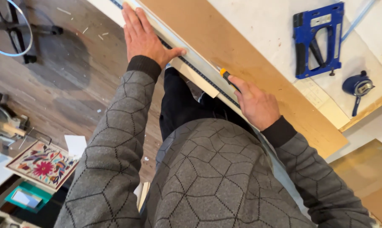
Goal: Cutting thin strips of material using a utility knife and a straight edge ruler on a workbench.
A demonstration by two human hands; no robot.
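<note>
My left hand [142, 36] presses flat and open on the long metal straightedge [191, 65] while my right hand [256, 103] grips the yellow-tipped utility knife [227, 76] against it, over thin, stiff, light brown board [250, 63], which I judge easily scored.

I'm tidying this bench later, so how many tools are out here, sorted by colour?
Blue: 2, the staple gun and the small blue tool.
Yellow and black: 1, the utility knife in the right hand.
Silver: 1, the straightedge under the left hand.
Total: 4
</note>
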